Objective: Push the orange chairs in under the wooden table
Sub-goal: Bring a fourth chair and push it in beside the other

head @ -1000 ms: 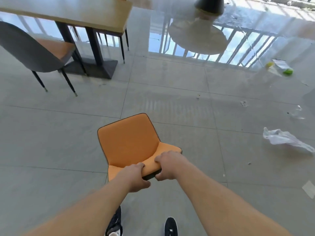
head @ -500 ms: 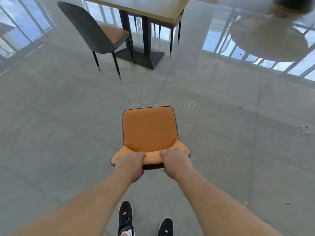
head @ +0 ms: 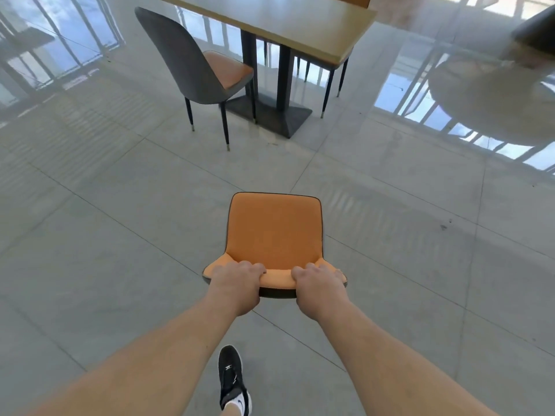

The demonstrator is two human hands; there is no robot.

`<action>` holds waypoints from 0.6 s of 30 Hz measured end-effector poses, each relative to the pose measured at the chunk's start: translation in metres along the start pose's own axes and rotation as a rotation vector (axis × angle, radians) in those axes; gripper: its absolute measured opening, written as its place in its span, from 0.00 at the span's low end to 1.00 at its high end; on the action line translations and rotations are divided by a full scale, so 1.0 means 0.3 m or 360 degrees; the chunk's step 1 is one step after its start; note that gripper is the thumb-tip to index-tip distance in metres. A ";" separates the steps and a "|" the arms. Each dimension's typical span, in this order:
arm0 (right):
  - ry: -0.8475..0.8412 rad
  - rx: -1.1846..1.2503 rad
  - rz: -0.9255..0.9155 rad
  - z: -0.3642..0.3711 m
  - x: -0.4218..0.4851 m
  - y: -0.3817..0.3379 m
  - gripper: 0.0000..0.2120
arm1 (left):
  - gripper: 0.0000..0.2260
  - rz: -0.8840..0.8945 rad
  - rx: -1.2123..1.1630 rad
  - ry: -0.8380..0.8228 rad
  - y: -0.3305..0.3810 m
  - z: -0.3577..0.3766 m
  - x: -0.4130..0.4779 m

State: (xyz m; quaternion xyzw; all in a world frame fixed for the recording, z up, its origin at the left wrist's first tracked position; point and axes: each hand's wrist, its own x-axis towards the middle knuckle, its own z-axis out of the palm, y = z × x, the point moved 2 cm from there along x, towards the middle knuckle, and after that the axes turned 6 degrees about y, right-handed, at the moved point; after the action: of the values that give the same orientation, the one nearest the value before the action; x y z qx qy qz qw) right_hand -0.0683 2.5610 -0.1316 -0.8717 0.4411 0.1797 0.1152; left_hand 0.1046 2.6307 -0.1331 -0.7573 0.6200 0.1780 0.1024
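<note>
An orange chair [head: 274,229] stands on the floor right in front of me, its seat facing the wooden table [head: 294,24] farther ahead. My left hand [head: 237,283] and my right hand [head: 319,288] both grip the top edge of its backrest, side by side. A second chair [head: 192,64] with a grey back and orange seat stands at the table's left side, pulled out from it. Another chair's thin legs [head: 327,88] show under the table's right end, and its orange back shows at the top edge.
The table rests on a dark pedestal base [head: 270,115]. The grey tiled floor [head: 120,265] is glossy and reflects railings. A round pale table top reflection [head: 492,103] lies at the right. My black shoe [head: 232,376] is below the chair.
The view has swung so the table now lies straight ahead and closer. The orange chair has turned square to the table, and both hands keep their grip on its backrest.
</note>
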 end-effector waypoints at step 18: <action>-0.0028 0.0018 0.0070 -0.277 0.587 -0.028 0.12 | 0.13 0.0125 -0.0040 0.0024 -0.293 -0.262 0.550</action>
State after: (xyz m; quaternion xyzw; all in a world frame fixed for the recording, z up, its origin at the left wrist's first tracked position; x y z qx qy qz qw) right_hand 0.0522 2.4079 -0.1287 -0.8595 0.4602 0.1872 0.1201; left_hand 0.2292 2.4709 -0.1323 -0.7349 0.6477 0.1840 0.0813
